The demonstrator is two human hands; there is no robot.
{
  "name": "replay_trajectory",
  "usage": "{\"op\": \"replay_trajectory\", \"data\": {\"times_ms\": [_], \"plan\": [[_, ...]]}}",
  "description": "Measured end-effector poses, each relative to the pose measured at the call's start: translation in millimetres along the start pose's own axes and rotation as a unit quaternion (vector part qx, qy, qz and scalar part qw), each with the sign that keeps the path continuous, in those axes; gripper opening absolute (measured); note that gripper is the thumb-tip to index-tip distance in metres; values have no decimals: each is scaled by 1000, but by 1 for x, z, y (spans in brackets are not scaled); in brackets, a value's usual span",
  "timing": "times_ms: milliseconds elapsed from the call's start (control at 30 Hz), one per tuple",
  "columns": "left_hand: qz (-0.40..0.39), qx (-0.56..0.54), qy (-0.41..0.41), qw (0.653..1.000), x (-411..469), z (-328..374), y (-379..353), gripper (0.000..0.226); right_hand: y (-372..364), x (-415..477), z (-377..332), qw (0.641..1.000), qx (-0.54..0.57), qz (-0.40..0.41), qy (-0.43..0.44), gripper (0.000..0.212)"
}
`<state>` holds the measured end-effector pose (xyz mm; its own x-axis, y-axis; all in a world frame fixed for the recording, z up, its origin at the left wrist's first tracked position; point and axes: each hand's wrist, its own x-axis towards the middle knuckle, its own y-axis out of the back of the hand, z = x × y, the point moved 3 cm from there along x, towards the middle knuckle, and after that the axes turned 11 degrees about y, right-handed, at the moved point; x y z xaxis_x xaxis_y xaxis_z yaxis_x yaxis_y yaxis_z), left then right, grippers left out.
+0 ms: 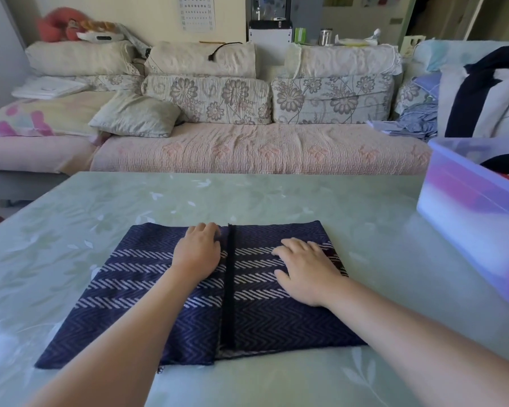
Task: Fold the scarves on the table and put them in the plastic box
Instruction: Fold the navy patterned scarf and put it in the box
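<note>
The navy herringbone scarf lies folded flat on the green table, a black fringed edge running down its middle. The left hand rests on the cloth just left of that edge, fingers bent down at the far end; I cannot tell whether they pinch the fabric. The right hand presses the right half with fingers straight and spread. The plastic box stands apart on the table's right side, the sofa behind
</note>
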<state>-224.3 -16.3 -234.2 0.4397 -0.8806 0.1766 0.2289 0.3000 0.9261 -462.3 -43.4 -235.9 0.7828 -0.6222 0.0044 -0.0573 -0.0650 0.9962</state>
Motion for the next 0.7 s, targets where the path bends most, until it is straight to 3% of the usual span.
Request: {"op": "replay_trajectory", "data": {"times_ms": [33,200,400,533,700], "plan": [[-7,3,18,1000,0,1,1,13,0,3,-7,1000,11,5,12,54],[-31,102,63,992,10,22,2,40,-7,17,-37,996,80,3,40,59],[-40,130,72,988,15,24,-1,27,-22,12,-34,996,64,-38,48,64],[-58,116,94,987,22,22,1,33,-24,12,-36,996,62,-37,49,59],[-39,189,45,980,22,36,-4,28,-24,14,-36,997,56,-35,47,57]]}}
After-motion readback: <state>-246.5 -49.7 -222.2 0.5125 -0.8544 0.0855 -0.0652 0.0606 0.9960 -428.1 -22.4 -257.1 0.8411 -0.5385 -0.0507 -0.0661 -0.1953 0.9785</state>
